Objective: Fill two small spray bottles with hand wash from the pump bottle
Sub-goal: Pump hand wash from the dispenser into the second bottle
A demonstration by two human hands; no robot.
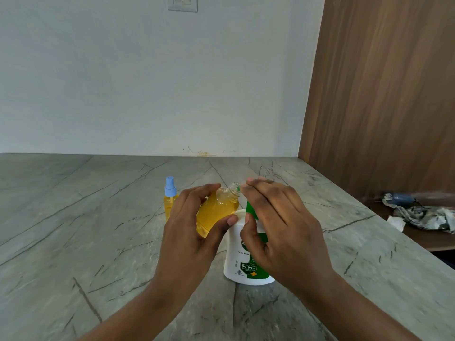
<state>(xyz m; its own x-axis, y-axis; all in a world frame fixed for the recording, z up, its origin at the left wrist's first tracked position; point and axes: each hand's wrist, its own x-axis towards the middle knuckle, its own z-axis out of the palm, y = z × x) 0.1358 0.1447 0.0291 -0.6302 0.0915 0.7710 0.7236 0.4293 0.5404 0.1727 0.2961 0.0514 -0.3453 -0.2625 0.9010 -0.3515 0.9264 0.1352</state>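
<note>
My left hand [189, 232] grips a small clear spray bottle [216, 210] of amber liquid. It has no cap and is tilted, its open neck pointing up and right at the green pump nozzle. My right hand [278, 225] rests on the green pump head [251, 207] of the white and green pump bottle [246, 264], which stands upright on the counter. The hand hides most of the pump. A second small spray bottle [170, 200], filled with amber liquid and fitted with a light blue spray cap, stands upright behind my left hand.
The grey marble counter [98, 230] runs back to a white wall. A wooden panel [381, 94] rises at the right. Beyond the counter's right edge, crumpled cloth [423, 216] lies on a lower dark surface.
</note>
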